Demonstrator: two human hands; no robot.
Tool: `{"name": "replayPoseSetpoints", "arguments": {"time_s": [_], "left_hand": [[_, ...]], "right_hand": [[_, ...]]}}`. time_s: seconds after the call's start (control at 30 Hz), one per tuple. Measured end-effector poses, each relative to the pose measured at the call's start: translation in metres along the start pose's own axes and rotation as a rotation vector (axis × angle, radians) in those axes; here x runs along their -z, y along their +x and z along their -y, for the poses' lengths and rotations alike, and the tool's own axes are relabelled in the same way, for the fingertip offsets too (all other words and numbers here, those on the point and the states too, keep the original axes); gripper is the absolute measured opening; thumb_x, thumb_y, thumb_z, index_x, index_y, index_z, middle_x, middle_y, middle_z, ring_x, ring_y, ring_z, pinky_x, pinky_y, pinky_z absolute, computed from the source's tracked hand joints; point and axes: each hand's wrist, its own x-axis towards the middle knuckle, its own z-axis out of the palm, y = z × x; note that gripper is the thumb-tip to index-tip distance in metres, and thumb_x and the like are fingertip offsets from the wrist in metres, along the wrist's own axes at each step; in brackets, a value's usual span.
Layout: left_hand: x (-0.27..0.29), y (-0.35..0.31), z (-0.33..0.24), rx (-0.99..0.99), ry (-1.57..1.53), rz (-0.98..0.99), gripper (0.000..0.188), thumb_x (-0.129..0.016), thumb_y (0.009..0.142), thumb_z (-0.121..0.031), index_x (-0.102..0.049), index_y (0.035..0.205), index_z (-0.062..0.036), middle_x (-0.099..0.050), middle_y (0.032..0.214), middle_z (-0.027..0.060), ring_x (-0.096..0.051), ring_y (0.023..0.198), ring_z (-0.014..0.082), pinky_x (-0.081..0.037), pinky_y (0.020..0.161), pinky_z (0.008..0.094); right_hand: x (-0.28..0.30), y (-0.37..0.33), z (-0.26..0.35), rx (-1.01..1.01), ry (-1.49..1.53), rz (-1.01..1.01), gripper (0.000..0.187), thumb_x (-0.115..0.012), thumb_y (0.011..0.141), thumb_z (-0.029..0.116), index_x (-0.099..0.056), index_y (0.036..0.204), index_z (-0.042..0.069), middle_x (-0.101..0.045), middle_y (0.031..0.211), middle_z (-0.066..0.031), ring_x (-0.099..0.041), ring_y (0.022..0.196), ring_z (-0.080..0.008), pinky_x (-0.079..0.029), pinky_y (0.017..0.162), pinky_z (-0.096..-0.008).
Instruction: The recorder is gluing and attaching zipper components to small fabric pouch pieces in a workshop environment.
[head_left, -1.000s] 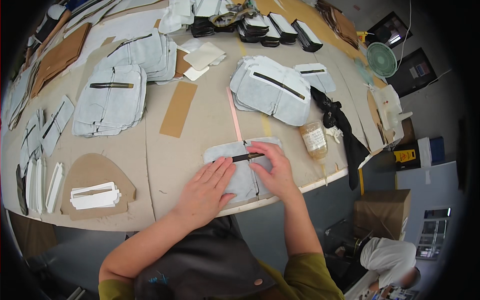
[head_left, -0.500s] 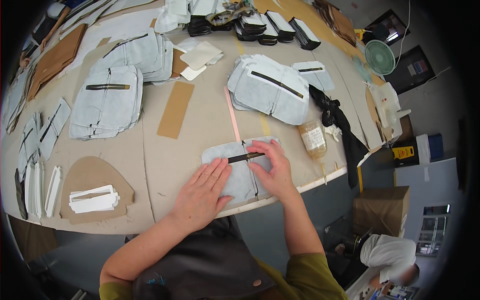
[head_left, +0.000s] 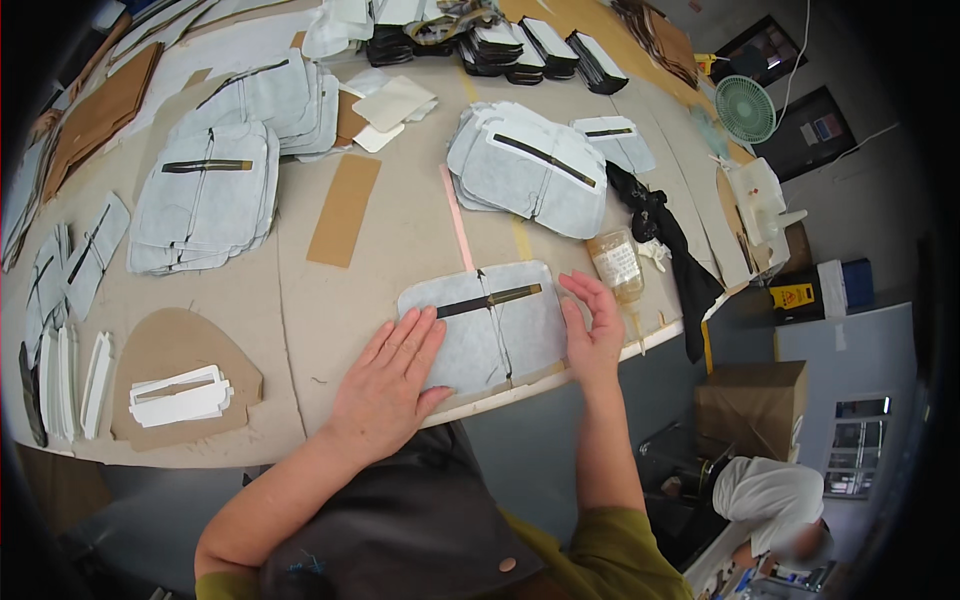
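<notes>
A pale grey-blue panel (head_left: 520,335) with rounded corners lies flat near the table's front edge. A dark strip (head_left: 490,300) with a brownish right end runs across its upper part, and a black line crosses it from top to bottom. My left hand (head_left: 385,380) rests flat over the panel's left side, fingers outstretched, their tips by the strip's left end. Just past the panel's right edge is my right hand (head_left: 597,328), fingers slightly bent and apart, holding nothing. Close beyond it lies a clear bottle (head_left: 618,265) of amber liquid with a thin nozzle, apparently not touched.
Stacks of similar panels stand behind (head_left: 540,170) and at the left (head_left: 205,205). A tan card strip (head_left: 343,210) lies between them. White frame-shaped pieces (head_left: 180,397) sit on a brown template (head_left: 190,335). Black cloth (head_left: 685,265) hangs over the right edge. Another person (head_left: 770,500) is at the lower right.
My right hand has lifted off the strip and moved right, away from the panel toward the bottle. The strip's right end now shows. My left hand stays on the panel.
</notes>
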Motion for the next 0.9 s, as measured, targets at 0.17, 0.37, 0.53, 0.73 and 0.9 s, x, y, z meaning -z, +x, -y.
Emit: {"name": "replayPoseSetpoints", "arguments": {"time_s": [0.17,0.37,0.53,0.73,0.9], "left_hand": [[-0.003,-0.004,0.006,-0.127,-0.060,-0.012,0.058,-0.062,0.096,-0.021,-0.043,0.146,0.0011,-0.050,0.149,0.0138,-0.044,0.141,0.0275,-0.032,0.119,0.0423],[-0.003,-0.003,0.003,-0.083,-0.136,-0.075,0.058,-0.067,0.090,-0.013,-0.047,0.142,0.0000,-0.058,0.139,0.0145,-0.052,0.134,0.0282,-0.039,0.115,0.0441],[-0.003,-0.004,0.003,-0.106,-0.131,-0.090,0.057,-0.067,0.090,-0.013,-0.047,0.142,0.0001,-0.058,0.138,0.0137,-0.052,0.134,0.0270,-0.038,0.116,0.0437],[-0.004,-0.006,0.006,-0.106,-0.141,-0.090,0.058,-0.067,0.090,-0.013,-0.047,0.142,0.0002,-0.058,0.140,0.0122,-0.052,0.135,0.0267,-0.038,0.116,0.0440],[-0.003,-0.002,0.003,-0.106,-0.135,-0.068,0.058,-0.067,0.090,-0.013,-0.047,0.142,0.0001,-0.058,0.140,0.0126,-0.051,0.135,0.0270,-0.037,0.116,0.0444]], "right_hand": [[-0.010,-0.010,0.038,-0.160,0.066,0.187,0.033,-0.067,0.089,0.000,-0.064,0.122,0.002,-0.074,0.109,-0.0077,-0.065,0.105,-0.0159,-0.049,0.097,-0.0319],[-0.023,-0.021,0.046,0.380,-0.418,0.271,0.037,-0.076,0.079,0.002,-0.069,0.114,0.007,-0.073,0.103,-0.0057,-0.065,0.104,-0.0251,-0.048,0.099,-0.0397],[0.040,-0.033,0.010,0.144,-0.529,-0.124,0.034,-0.077,0.080,0.002,-0.070,0.113,0.007,-0.070,0.089,-0.0061,-0.065,0.095,-0.0226,-0.048,0.098,-0.0376],[-0.011,-0.028,0.025,0.062,-0.157,0.015,0.034,-0.075,0.083,-0.001,-0.066,0.116,0.003,-0.067,0.088,-0.0010,-0.061,0.087,-0.0112,-0.049,0.088,-0.0265],[-0.040,-0.015,0.042,0.160,-0.257,0.099,0.040,-0.076,0.076,0.000,-0.066,0.114,0.007,-0.065,0.085,-0.0003,-0.058,0.080,-0.0153,-0.045,0.085,-0.0311]]}}
